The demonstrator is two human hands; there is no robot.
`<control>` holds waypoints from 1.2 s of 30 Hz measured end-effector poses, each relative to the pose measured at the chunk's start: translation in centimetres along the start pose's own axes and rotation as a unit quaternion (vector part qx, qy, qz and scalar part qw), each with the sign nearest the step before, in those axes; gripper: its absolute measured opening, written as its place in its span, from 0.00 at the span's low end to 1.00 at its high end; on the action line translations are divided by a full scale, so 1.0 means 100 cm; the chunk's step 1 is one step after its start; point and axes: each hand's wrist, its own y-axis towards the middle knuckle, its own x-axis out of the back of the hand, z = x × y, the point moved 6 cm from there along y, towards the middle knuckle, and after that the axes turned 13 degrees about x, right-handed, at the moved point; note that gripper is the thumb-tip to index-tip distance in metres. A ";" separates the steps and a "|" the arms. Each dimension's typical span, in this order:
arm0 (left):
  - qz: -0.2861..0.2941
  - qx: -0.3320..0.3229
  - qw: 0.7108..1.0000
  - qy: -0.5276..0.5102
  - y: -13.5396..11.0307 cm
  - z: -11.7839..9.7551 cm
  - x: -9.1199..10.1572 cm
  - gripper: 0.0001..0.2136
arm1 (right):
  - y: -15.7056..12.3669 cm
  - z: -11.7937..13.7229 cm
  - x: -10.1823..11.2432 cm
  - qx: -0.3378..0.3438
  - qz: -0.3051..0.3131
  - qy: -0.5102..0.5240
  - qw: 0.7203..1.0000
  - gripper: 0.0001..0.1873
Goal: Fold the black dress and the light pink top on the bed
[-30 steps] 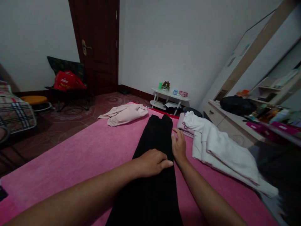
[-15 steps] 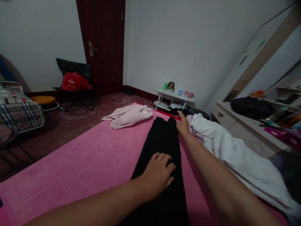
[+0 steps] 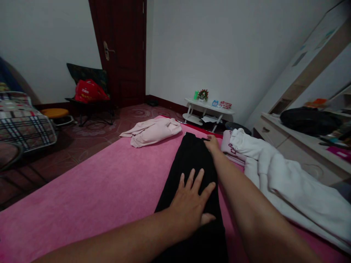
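A long folded pair of black trousers (image 3: 196,155) lies lengthwise on the pink bed cover (image 3: 120,182). My left hand (image 3: 192,199) rests flat on the middle of the cloth, fingers spread, holding nothing. At the far right corner of the trousers, my right hand (image 3: 212,143) is closed on the cloth's edge, its fingertips partly hidden. To the left of that far end lies a pale pink garment (image 3: 156,132). Beside my right forearm is a bunched white garment (image 3: 274,168), with a folded light piece with purple lettering (image 3: 229,144) next to it.
Beyond the bed stands a small white table (image 3: 205,104) with a plant on it. Along the right runs a drawer cabinet (image 3: 274,133) bearing a black bag (image 3: 309,120). A chair with a red bag (image 3: 90,91) is by the door (image 3: 123,54).
My left hand has gone from loosely curled to spread flat on the trousers. My right hand's raised finger has come down, closing at the far corner. The view has shifted slightly.
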 end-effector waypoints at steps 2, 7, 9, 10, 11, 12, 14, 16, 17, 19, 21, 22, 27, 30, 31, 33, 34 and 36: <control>0.008 0.007 1.000 0.002 0.000 0.003 -0.002 0.40 | -0.012 0.000 -0.006 0.010 0.020 0.010 1.000 0.30; 0.028 0.005 1.000 -0.005 -0.001 0.007 -0.003 0.41 | -0.043 0.028 0.008 0.109 0.043 -0.012 0.993 0.31; 0.042 -0.005 0.999 -0.026 -0.001 0.008 -0.001 0.42 | -0.064 0.047 0.016 0.219 0.077 -0.052 0.971 0.30; 0.052 -0.011 0.998 -0.043 -0.001 0.009 0.001 0.44 | -0.077 0.055 0.017 0.270 0.110 -0.070 0.954 0.29; 0.063 -0.019 0.996 -0.065 0.000 0.010 0.002 0.45 | -0.091 0.060 0.018 0.306 0.143 -0.082 0.938 0.26; 0.072 -0.025 0.993 -0.093 0.001 0.012 0.004 0.45 | -0.105 0.063 0.021 0.324 0.168 -0.085 0.927 0.24; 0.073 -0.027 0.981 -0.177 0.007 0.019 0.008 0.37 | -0.130 0.065 0.031 0.332 0.174 -0.078 0.924 0.21; 0.056 -0.002 0.954 -0.293 0.014 0.031 0.011 0.21 | -0.152 0.070 0.048 0.332 0.148 -0.060 0.930 0.22; 0.045 0.020 0.934 -0.353 0.018 0.038 0.011 0.15 | -0.164 0.076 0.057 0.335 0.141 -0.045 0.930 0.24; 0.024 0.067 0.892 -0.447 0.024 0.051 0.009 0.11 | -0.191 0.093 0.074 0.342 0.164 -0.005 0.925 0.27; 0.012 0.093 0.863 -0.496 0.026 0.058 0.005 0.10 | -0.222 0.116 0.091 0.334 0.232 0.037 0.913 0.29; 0.011 0.097 0.855 -0.509 0.026 0.059 0.004 0.09 | -0.238 0.129 0.101 0.322 0.273 0.050 0.905 0.29; 0.015 0.106 0.847 -0.520 0.025 0.058 0.003 0.09 | -0.315 0.177 0.142 0.284 0.431 -0.001 0.857 0.38; 0.017 0.109 0.851 -0.513 0.025 0.058 0.004 0.09 | -0.339 0.184 0.148 0.299 0.424 -0.072 0.852 0.36; 0.018 0.110 0.851 -0.513 0.025 0.058 0.004 0.09 | -0.342 0.183 0.147 0.301 0.406 -0.097 0.857 0.33; 0.018 0.112 0.849 -0.516 0.025 0.058 0.004 0.09 | -0.342 0.182 0.144 0.297 0.359 -0.122 0.876 0.24; 0.018 0.113 0.847 -0.519 0.024 0.058 0.004 0.09 | -0.339 0.184 0.145 0.295 0.332 -0.116 0.889 0.19; 0.022 0.120 0.842 -0.525 0.024 0.058 0.004 0.09 | -0.333 0.195 0.151 0.288 0.269 -0.078 0.916 0.11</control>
